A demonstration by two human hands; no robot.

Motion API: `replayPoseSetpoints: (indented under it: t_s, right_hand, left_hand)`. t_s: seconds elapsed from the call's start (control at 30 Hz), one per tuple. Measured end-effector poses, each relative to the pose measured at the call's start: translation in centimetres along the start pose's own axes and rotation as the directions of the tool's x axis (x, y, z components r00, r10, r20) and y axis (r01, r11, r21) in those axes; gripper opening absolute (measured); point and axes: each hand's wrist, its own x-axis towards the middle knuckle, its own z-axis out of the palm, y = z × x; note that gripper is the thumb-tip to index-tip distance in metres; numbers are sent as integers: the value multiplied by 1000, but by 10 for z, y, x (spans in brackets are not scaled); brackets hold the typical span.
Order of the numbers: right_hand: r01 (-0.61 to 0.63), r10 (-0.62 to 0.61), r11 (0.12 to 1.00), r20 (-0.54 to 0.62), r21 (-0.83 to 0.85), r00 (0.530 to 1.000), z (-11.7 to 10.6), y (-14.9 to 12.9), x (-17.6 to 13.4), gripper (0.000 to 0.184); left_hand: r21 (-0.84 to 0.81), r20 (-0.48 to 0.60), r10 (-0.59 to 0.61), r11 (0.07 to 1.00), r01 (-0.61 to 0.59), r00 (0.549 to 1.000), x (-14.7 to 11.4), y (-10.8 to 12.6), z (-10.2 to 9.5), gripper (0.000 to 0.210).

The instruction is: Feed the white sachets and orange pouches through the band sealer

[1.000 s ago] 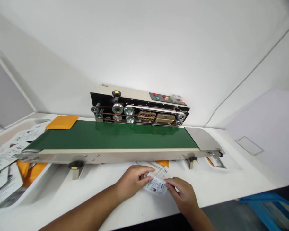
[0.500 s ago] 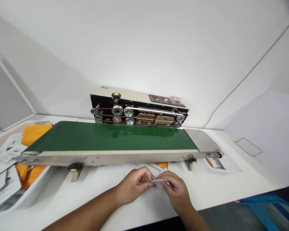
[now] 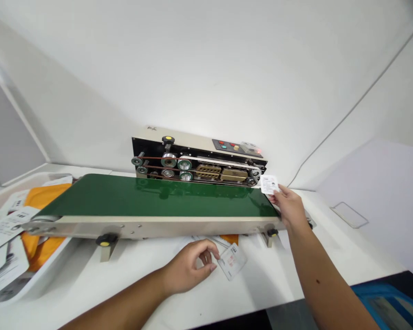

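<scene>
My right hand pinches a small white printed packet between thumb and fingers. It holds the packet upright at the right end of a band sealing machine, beside the rollers there. My left hand is over the table in front of the conveyor, its fingers bent and the thumb apart from the index finger. Just right of its fingertips is a small clear packet with printing on it. The index fingertip is at that packet's edge; whether it touches I cannot tell.
A green conveyor belt runs in front of the sealer. At the left, a white bin holds orange and white printed packets. Under the conveyor lie more papers and something orange. A blue stool stands at lower right.
My right hand has moved up and right from beside my left hand to the sealer's right end, with a white packet in it. The clear packet now shows by my left hand.
</scene>
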Motion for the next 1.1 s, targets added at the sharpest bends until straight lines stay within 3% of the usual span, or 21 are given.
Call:
replayPoseSetpoints:
  t_s: [0.1,0.23,0.3,0.37,0.43,0.47,0.5,0.57,0.6,0.63,0.7,0.73,0.8,0.9,1.1]
  right_hand:
    - [-110,108,994,186,2,977,11,-3,8,32]
    - [-138,141,990,258,-31,956,20,-10,6,29]
    - [-70,82,995,176,-71,981,19,-11,-4,37]
    - [126,-125,975,16,-182,992,13,-6,-26,41]
    - [364,-393,870,-23,-333,919,5,6,-60,36]
    - [453,-462,816,66,-360,884,0,15,-80,32]
    - [551,-497,755,238,-354,834,-4,25,-100,28]
    - [683,-430,660,589,-312,684,-10,49,-139,34]
    - [709,-368,629,682,-318,632,-12,62,-156,49]
    - [720,-310,601,729,-347,610,-12,74,-170,67]
    - [701,-227,558,731,-444,644,-12,97,-190,97]
    - [683,-207,546,712,-485,671,-12,106,-195,102]
    - [659,-194,544,686,-519,701,-11,118,-200,96]
    - [666,-221,562,686,-491,693,-13,123,-198,78]
    - [647,-301,631,633,-428,713,-14,111,-200,86]
  left_hand:
    - [41,15,26,999,-27,1000,-1,2,-3,18]
    - [64,7,18,998,-18,1000,0,3,-5,16]
    - [75,8,11,997,-12,1000,0,2,-5,15]
    - [83,7,13,996,-13,1000,0,1,-5,16]
    - [87,1,17,996,-17,1000,0,-1,-5,17]
    - [87,-4,21,996,-20,1000,0,-2,-5,16]
    - [88,-8,27,996,-26,1000,0,-3,-4,16]
    - [93,-12,52,994,-50,999,0,-4,-3,14]
    - [98,-11,67,993,-66,998,0,-5,-3,13]
    - [105,-10,80,991,-79,997,0,-5,-3,12]
    - [127,-3,87,988,-86,996,0,-4,-3,11]
    - [138,2,81,987,-81,997,1,-4,-3,11]
    - [154,16,64,986,-66,998,2,-4,-4,9]
    - [171,31,54,984,-58,998,4,-4,-6,9]
    - [210,19,86,974,-88,996,4,-9,-7,8]
